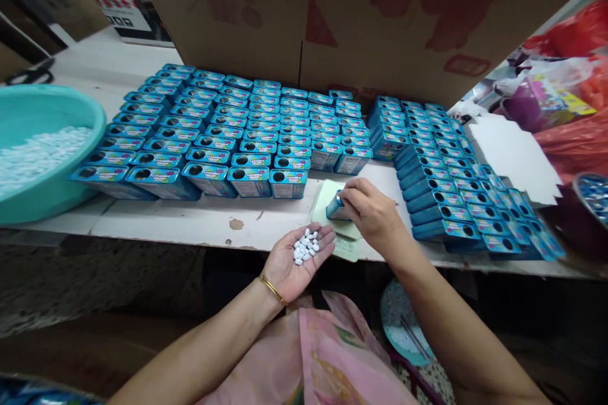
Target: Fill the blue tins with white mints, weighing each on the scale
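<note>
"Starting closest in, what to note?"

"A gold bracelet (272, 289) on the wrist, then loose white pieces (306, 249) cradled on the upturned left hand (291, 274), palm bare to view, fingers stretched out."

"And with the right hand (373, 210)?"

"Bent fingers at the top of a blue box (334, 207); cannot tell whether clamped on anything. See that box standing on a pale green device (349, 228) at the table (166, 221) edge."

"Farther off?"

"Look left for a teal basin (38, 204), holding similar pieces (45, 150). Beyond, find rows of matching boxes (249, 182), backed by printed cardboard (289, 19)."
</note>
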The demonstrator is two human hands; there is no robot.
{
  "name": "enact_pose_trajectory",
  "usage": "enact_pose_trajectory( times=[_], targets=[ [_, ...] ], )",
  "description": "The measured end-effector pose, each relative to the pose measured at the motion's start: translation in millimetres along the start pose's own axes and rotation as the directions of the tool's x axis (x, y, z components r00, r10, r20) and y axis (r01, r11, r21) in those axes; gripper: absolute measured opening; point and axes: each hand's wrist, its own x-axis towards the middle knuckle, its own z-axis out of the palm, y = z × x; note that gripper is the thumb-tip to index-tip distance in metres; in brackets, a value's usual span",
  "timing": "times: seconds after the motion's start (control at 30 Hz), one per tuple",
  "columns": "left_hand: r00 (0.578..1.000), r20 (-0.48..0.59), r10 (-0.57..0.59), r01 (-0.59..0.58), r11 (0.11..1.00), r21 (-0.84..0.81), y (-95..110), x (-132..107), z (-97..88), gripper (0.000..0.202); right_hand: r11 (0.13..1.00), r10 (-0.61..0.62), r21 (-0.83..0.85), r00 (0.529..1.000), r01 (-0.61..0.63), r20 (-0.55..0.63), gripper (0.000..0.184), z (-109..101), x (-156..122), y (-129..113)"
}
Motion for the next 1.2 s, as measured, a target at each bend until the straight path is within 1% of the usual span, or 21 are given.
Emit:
enact_pose_trajectory(
  times=[0.07,0.13,0.17,0.23,0.3,0.33,0.4,0.47,0.53,0.63,0.7,0.77,0.87,0.97,1.07,1.2],
  targets=[
    [1.0,-0.004,-0.011,0.011,1.0,0.001,-1,-1,-4.6,0.021,0.997,-0.013,-0.078,0.998,0.018,0.059,0.017,-1,1,5],
    [1.0,-0.007,-0.021,0.021,1.0,0.004,-1,-3,-9.7,0.021,0.996,-0.024,-0.079,0.998,0.029,0.066,0.019,-2,-2,9],
    [1.0,-0.005,-0.023,0.023,1.0,0.006,-1,-3,-12.0,0.021,0.999,-0.023,-0.044,0.999,0.026,0.049,0.021,-3,-5,9],
    [1.0,-0.003,-0.025,0.025,1.0,0.011,-1,-4,-16.1,0.022,0.997,0.005,0.078,1.0,-0.004,-0.01,0.024,-6,-13,7],
    [0.999,-0.003,-0.035,0.035,0.999,0.018,-3,-4,-20.6,0.022,0.975,0.055,0.22,0.997,-0.043,-0.049,0.024,-5,-25,-1],
    [0.999,-0.002,-0.046,0.046,0.999,0.023,-4,-4,-23.3,0.022,0.959,0.065,0.28,0.997,-0.049,-0.049,0.024,-2,-32,-8],
    [0.998,-0.003,-0.067,0.067,0.997,0.028,-9,-3,-29.8,0.021,0.93,0.025,0.366,1.0,-0.018,-0.014,0.025,8,-50,-25],
    [0.996,-0.013,-0.094,0.094,0.995,0.034,-14,-3,-37.1,0.021,0.917,-0.065,0.397,0.997,0.042,0.046,0.027,23,-68,-44],
    [0.992,-0.04,-0.123,0.125,0.991,0.048,-18,-4,-43.3,0.022,0.926,-0.113,0.37,0.989,0.069,0.1,0.028,40,-85,-58],
    [0.98,-0.061,-0.189,0.193,0.978,0.081,-23,-7,-47.6,0.025,0.965,-0.089,0.26,0.983,0.045,0.161,0.031,60,-102,-67],
    [0.973,-0.058,-0.225,0.23,0.969,0.089,-24,-8,-47.8,0.026,0.978,-0.068,0.206,0.979,0.027,0.194,0.035,66,-105,-67],
    [0.969,-0.059,-0.242,0.245,0.967,0.063,-25,-8,-47.5,0.025,0.98,-0.053,0.197,0.972,0.008,0.228,0.036,67,-104,-64],
    [0.969,-0.071,-0.238,0.24,0.971,0.015,-27,-8,-47.4,0.017,0.973,-0.017,0.228,0.962,-0.047,0.272,0.03,62,-99,-60],
    [0.969,-0.052,-0.24,0.241,0.97,0.023,-27,-7,-47.2,0.013,0.97,0.014,0.229,0.953,-0.087,0.303,0.027,57,-95,-60],
    [0.971,-0.034,-0.235,0.235,0.972,0.018,-26,-8,-46.7,0.012,0.971,0.002,0.228,0.954,-0.073,0.301,0.024,58,-94,-62],
    [0.972,-0.046,-0.232,0.233,0.972,0.027,-25,-8,-47.0,0.02,0.971,-0.043,0.237,0.964,-0.021,0.263,0.02,62,-96,-60]
  ],
)
